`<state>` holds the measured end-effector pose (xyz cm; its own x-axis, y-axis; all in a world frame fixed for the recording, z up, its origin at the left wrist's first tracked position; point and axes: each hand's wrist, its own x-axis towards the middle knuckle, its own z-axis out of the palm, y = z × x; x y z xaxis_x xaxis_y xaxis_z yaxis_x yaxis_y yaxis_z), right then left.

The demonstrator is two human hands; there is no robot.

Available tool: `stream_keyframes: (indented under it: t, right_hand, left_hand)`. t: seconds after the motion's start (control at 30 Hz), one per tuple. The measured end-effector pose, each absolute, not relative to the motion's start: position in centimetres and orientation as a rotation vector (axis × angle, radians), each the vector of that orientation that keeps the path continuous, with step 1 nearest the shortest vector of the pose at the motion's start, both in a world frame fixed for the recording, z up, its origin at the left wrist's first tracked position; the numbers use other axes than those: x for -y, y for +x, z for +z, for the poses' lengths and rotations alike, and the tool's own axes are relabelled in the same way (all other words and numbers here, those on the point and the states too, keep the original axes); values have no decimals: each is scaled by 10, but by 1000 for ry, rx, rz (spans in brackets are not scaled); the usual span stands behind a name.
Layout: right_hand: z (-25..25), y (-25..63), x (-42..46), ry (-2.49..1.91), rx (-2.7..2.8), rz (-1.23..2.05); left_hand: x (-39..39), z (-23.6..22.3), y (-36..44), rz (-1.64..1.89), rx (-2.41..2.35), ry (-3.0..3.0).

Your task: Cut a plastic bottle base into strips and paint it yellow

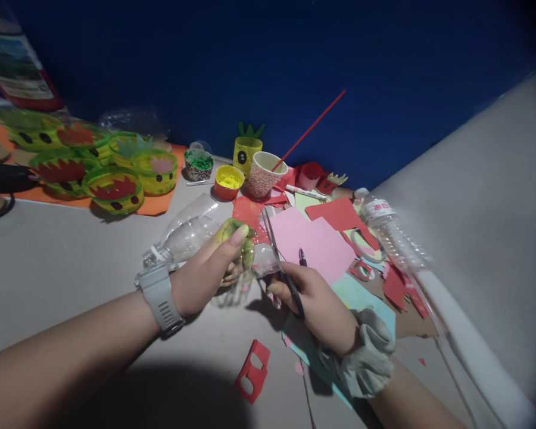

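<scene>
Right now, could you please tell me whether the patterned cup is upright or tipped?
Upright: the patterned cup opens upward, and a red stick leans out.

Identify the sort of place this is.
Likely a craft table, though the wider room isn't shown: scissors in the right hand, cut red paper, and a cup of what looks like yellow paint.

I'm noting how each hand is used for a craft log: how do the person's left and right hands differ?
The left hand holds clear plastic, while the right hand holds scissors. The left wrist wears a grey watch; the right has a pale fabric scrunchie. The left thumb lies over the plastic, whereas the right fingers are at the black handles. Both hands are bare and gripping something.
</scene>
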<state>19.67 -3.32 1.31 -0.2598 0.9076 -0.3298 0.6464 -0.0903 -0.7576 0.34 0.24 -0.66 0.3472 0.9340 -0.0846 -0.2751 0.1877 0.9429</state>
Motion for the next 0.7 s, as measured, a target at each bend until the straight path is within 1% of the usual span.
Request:
stream_keyframes:
  t: [0.33,0.47,0.57,0.7]
  right_hand:
    - [8,197,33,-1774,1843,1201]
    - [8,197,34,-1763,1816,1209]
    - [8,197,33,-1727,1784,1233]
    - [8,199,32,-1724,1785,1217]
  left_hand:
    - [-10,-6,6,876,-645,835]
    - [-7,-8,2,963,-640,961]
    - [-4,-7,0,1031,-735,1088]
    - [-3,-3,2,995,-800,1130]
